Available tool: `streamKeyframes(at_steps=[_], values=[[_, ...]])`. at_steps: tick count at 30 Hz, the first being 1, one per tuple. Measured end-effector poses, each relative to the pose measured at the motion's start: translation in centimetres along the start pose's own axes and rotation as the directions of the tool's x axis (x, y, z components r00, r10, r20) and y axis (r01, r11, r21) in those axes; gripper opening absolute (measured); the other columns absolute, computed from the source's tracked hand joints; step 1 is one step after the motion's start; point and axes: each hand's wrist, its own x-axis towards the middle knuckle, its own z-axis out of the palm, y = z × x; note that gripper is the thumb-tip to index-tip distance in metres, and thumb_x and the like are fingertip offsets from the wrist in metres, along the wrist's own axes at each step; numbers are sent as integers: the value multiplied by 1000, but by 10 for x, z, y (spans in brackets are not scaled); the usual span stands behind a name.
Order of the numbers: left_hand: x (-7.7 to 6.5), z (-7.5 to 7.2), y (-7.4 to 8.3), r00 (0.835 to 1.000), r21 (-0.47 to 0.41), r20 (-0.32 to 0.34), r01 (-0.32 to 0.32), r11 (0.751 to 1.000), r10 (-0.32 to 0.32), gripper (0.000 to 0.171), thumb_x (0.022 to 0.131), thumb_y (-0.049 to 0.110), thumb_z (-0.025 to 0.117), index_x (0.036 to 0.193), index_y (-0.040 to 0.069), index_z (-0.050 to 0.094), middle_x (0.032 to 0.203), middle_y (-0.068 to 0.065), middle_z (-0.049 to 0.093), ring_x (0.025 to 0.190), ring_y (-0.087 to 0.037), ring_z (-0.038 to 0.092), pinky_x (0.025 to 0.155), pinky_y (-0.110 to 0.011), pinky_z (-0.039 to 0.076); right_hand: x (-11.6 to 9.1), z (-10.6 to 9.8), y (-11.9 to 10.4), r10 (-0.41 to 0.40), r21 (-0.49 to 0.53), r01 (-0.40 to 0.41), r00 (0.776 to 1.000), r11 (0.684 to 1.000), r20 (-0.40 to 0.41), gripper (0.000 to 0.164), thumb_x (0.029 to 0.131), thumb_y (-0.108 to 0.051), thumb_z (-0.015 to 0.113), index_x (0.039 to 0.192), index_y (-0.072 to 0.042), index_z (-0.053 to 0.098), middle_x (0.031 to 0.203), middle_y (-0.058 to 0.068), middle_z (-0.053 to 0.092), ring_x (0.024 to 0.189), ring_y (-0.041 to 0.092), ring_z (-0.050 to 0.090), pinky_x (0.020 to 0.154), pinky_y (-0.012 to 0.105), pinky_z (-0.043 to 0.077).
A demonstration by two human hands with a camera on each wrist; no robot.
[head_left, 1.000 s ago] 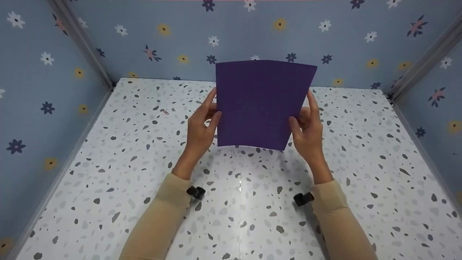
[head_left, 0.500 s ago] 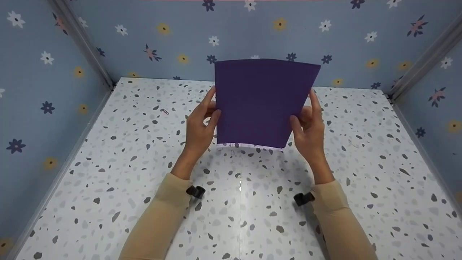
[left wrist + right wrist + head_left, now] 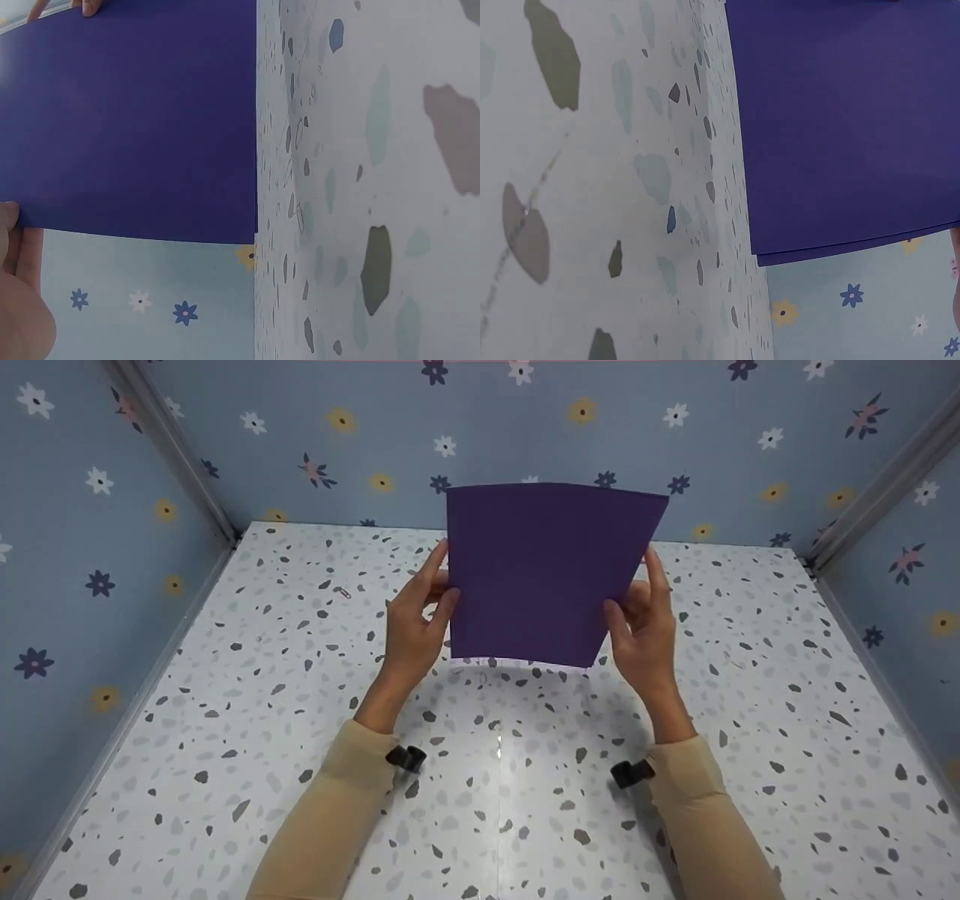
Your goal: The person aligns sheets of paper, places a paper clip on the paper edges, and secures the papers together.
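Purple paper (image 3: 551, 574) is held up above the table, tilted and slightly bowed, between both hands. My left hand (image 3: 415, 619) pinches its left edge, the thumb in front and the other fingers behind. At the right edge, my right hand (image 3: 646, 626) pinches it the same way. In the right wrist view the purple paper (image 3: 847, 127) shows two layered edges, slightly offset along the side and corner. The left wrist view shows its broad face (image 3: 135, 120), with the left hand (image 3: 22, 292) at the lower left. Most fingers behind the paper are hidden.
A small red paper clip (image 3: 344, 593) lies on the speckled white table (image 3: 499, 810), left of the left hand. Blue flowered walls (image 3: 510, 420) enclose the back and both sides. Black wrist mounts (image 3: 407, 759) sit at the sleeve cuffs.
The purple paper has risen slightly, and its upper right corner has shifted a little to the right with my right hand. Both hands keep their grip.
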Motion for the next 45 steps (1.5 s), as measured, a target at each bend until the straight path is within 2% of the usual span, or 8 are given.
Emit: streamKeyframes(at_steps=[2,9,15,20,27,33,45], values=[[-1,0,-2,1000,6,5,3,1000,-3,59,109,9,61,164,20,43,113,-9,72,103,-21,70,91,-31,58,-1,0,2,-2,5,2,1000,1000,5,72,101,12,59,163,5,23,110,14,71,90,23,68,77,25,55],[-5,-1,-8,999,41,35,28,999,-30,55,109,11,62,161,7,43,111,-9,73,101,-20,70,91,-31,59,-4,1,8,3,-12,-3,1000,1000,22,72,101,12,59,164,5,23,110,14,72,89,24,69,74,23,55],[-5,-1,-10,999,16,36,37,999,-38,56,108,10,63,161,11,44,111,-8,73,101,-20,70,91,-31,58,-5,1,11,23,-19,-23,999,1000,33,73,102,10,59,165,2,24,109,13,72,88,24,69,74,23,55],[-5,-1,-11,996,14,58,69,998,-70,58,109,14,63,163,9,41,114,-8,71,104,-18,69,93,-31,58,-5,0,11,48,-25,-47,998,999,43,74,103,8,60,167,-1,22,108,12,71,87,23,68,73,23,54],[-7,0,-11,990,44,80,115,992,-118,58,110,18,61,163,6,40,119,-10,70,105,-19,70,93,-33,58,-5,1,8,70,-5,-70,996,998,60,80,102,8,61,168,-2,18,118,13,71,101,27,73,82,26,59],[-8,1,-10,990,75,78,111,991,-117,53,112,15,56,163,6,42,113,-10,70,99,-19,69,91,-32,57,-6,1,7,77,18,-78,993,997,86,81,103,8,59,169,-3,15,124,13,70,107,30,74,83,27,59],[-8,2,-10,989,84,89,107,991,-115,53,112,15,56,162,5,43,112,-11,69,98,-19,68,88,-32,58,-5,1,8,40,17,-42,996,999,79,79,102,10,58,168,-1,16,123,12,71,104,29,74,78,26,58]])
